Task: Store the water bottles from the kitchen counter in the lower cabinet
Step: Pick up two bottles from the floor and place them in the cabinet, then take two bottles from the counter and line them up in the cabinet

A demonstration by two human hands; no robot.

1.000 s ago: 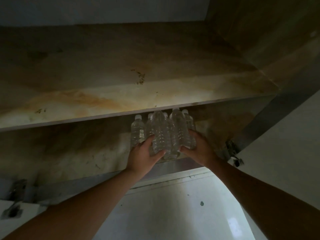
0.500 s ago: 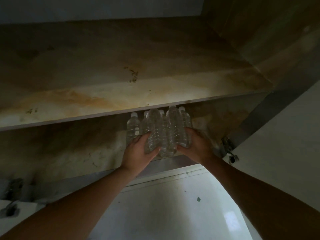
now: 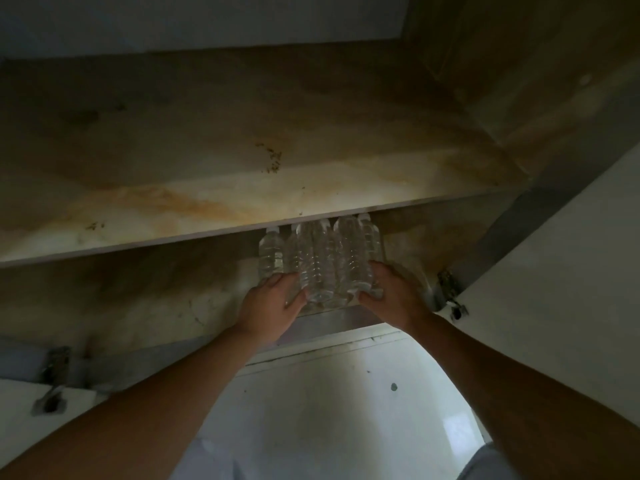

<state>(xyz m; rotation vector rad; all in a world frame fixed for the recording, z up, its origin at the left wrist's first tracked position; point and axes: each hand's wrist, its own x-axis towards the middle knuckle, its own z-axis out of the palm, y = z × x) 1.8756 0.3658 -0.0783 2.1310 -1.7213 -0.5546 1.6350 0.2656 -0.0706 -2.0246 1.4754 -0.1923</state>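
Note:
Several clear plastic water bottles (image 3: 323, 261) with white caps stand bunched together on the floor of the lower cabinet (image 3: 145, 306), just under the front edge of a stained shelf (image 3: 221, 199). My left hand (image 3: 272, 310) presses the left side of the bunch and my right hand (image 3: 393, 294) presses its right side, both gripping bottles near their bases. One bottle (image 3: 270, 252) stands slightly apart at the left. The caps of the rear bottles are partly hidden by the shelf edge.
The cabinet's right door (image 3: 554, 306) hangs open beside my right arm, with a metal hinge (image 3: 450, 289) close to my right hand. Another hinge (image 3: 52, 379) sits at the lower left. White floor tiles (image 3: 329, 410) lie below. The cabinet interior is dim.
Both hands have pushed the bunch of bottles a little deeper into the cabinet, so the caps now reach under the shelf edge. The grip has not changed.

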